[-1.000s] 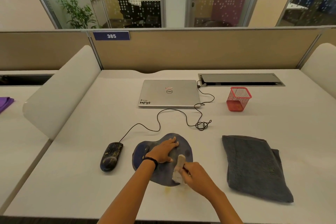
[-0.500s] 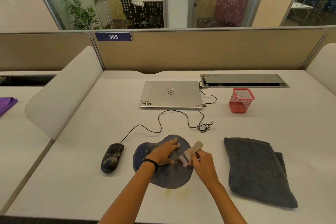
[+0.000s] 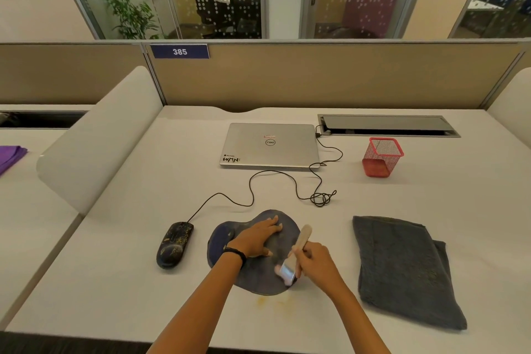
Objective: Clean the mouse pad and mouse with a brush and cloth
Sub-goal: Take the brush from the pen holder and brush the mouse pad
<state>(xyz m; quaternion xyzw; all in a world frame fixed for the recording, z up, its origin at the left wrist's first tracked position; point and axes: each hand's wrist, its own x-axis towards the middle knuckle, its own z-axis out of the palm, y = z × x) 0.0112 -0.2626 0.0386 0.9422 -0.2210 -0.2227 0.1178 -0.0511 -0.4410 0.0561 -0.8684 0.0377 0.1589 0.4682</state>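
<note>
On pad [image 3: 253,276]: left hand [image 3: 255,238] flat, right grip [image 3: 311,259] round brush [image 3: 293,256]; mouse [image 3: 173,244] left, cloth [image 3: 402,270] right.

Right hand [image 3: 314,260] is swinging the brush [image 3: 293,256] back toward the near right part of the mouse pad [image 3: 260,279]; half a second ago its head was up near the pad's middle, beside the left-hand fingers. Brush head is blurring now at the pad's near edge, handle pointing away and up. Camera is shifting slightly too, so the whole desk is sitting a little differently in frame.
</note>
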